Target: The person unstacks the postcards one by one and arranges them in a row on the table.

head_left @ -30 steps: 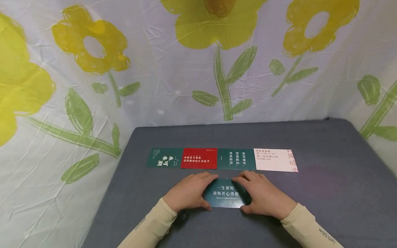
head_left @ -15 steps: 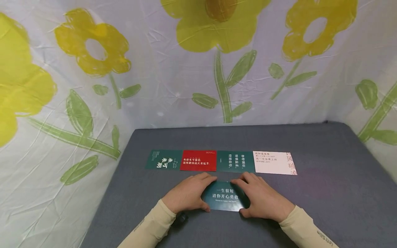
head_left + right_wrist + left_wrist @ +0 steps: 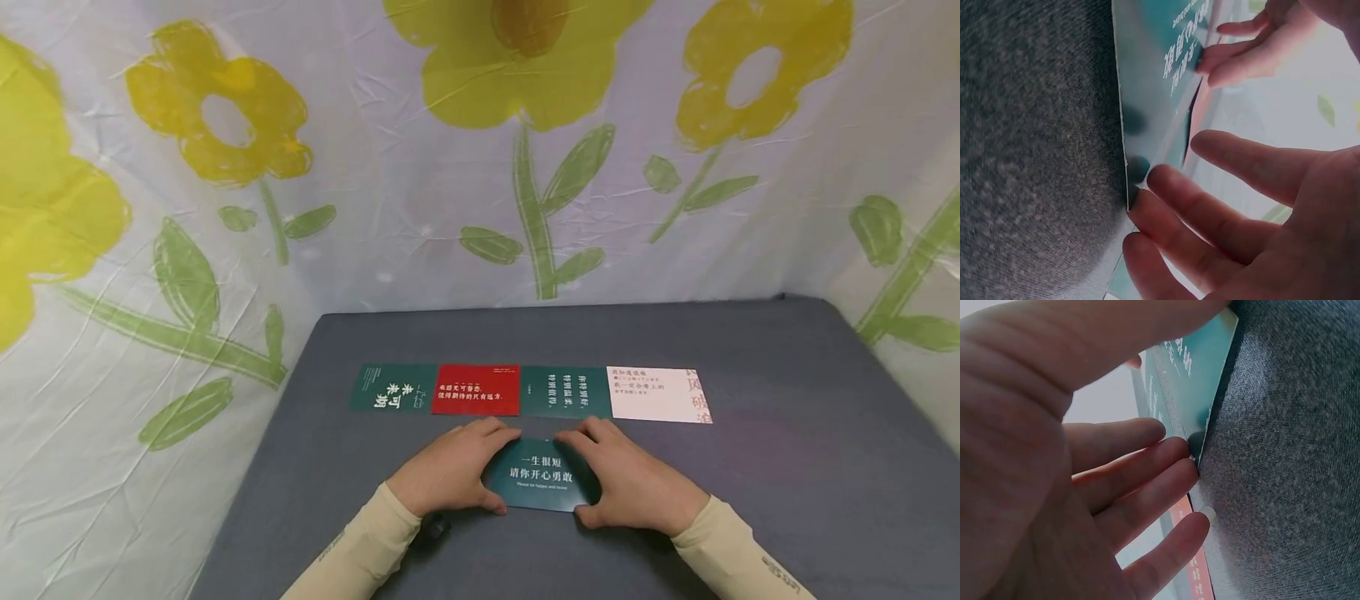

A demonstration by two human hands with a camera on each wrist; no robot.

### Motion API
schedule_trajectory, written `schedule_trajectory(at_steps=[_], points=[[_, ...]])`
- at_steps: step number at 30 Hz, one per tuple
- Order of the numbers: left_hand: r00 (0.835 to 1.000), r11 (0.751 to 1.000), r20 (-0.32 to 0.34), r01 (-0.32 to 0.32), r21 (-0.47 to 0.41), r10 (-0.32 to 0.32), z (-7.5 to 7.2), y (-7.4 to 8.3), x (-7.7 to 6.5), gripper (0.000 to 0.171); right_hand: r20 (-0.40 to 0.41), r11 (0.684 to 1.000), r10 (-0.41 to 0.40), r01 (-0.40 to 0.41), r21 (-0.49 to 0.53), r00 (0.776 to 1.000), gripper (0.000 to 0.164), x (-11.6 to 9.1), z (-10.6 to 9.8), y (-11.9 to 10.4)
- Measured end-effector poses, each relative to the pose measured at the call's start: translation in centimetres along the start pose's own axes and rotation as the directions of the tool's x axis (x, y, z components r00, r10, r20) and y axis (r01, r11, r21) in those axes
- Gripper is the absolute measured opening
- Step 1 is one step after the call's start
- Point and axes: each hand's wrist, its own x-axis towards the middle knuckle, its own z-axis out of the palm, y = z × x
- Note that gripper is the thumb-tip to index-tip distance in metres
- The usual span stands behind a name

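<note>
A dark green card (image 3: 540,477) with white lettering lies close over the grey cloth, in front of a row of cards. My left hand (image 3: 450,468) holds its left end, thumb at the near edge and index finger at the far edge. At the other end, my right hand (image 3: 637,483) holds it the same way. In the left wrist view the middle fingertips meet the green card (image 3: 1200,381) at a far corner. The right wrist view has fingertips at the opposite corner of the green card (image 3: 1147,94). Both hands cover the card's ends.
Beyond the hands runs a side-by-side row: a green card (image 3: 393,387), a red card (image 3: 476,390), another green card (image 3: 566,392) and a pale pink card (image 3: 660,394). A grey cloth-covered table (image 3: 787,483) meets a flower-printed curtain (image 3: 420,167) at the back.
The head view has shifted slightly, moving the scene a little down and left in the frame. Both hands keep the same place on the green card, and the row looks unchanged.
</note>
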Motion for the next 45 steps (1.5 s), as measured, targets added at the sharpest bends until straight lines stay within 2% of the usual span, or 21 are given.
schedule_trajectory(at_steps=[7, 17, 22, 29, 32, 37, 42, 45], points=[[1.000, 1.000, -0.009, -0.019, 0.009, 0.019, 0.3, 0.2, 0.7, 0.097, -0.028, 0.998, -0.047, 0.046, -0.047, 0.998, 0.079, -0.3, -0.2, 0.6], [0.998, 0.998, -0.020, -0.059, 0.014, 0.060, 0.3, 0.9, 1.6, 0.093, -0.068, 0.997, -0.065, 0.061, -0.050, 0.996, 0.079, -1.1, -0.4, 1.6], [0.997, 0.998, -0.031, -0.066, -0.016, 0.065, 0.5, 0.9, 1.7, 0.093, -0.064, 0.997, -0.063, 0.060, -0.050, 0.996, 0.083, -1.3, -0.5, 1.7], [0.997, 0.997, -0.054, -0.061, -0.052, 0.058, 1.2, 1.1, 2.1, 0.095, -0.074, 0.997, -0.064, 0.060, -0.054, 0.995, 0.078, -1.3, -0.7, 2.4], [0.992, 0.995, -0.087, -0.096, -0.024, 0.093, 1.4, 2.0, 3.7, 0.094, -0.090, 0.997, -0.042, 0.036, -0.065, 0.995, 0.080, -1.9, -1.6, 3.5], [0.982, 0.987, -0.110, -0.146, 0.062, 0.152, 0.7, 4.6, 7.7, 0.095, -0.127, 0.996, 0.016, -0.027, -0.082, 0.992, 0.082, -3.3, -4.1, 6.2], [0.975, 0.975, -0.115, -0.171, 0.145, 0.188, 0.1, 7.7, 12.7, 0.094, -0.138, 0.991, 0.093, -0.105, -0.081, 0.986, 0.086, -4.7, -6.7, 9.7], [0.974, 0.973, -0.113, -0.177, 0.151, 0.195, 0.1, 9.5, 16.0, 0.094, -0.134, 0.984, 0.152, -0.162, -0.070, 0.979, 0.089, -5.5, -8.1, 12.1]])
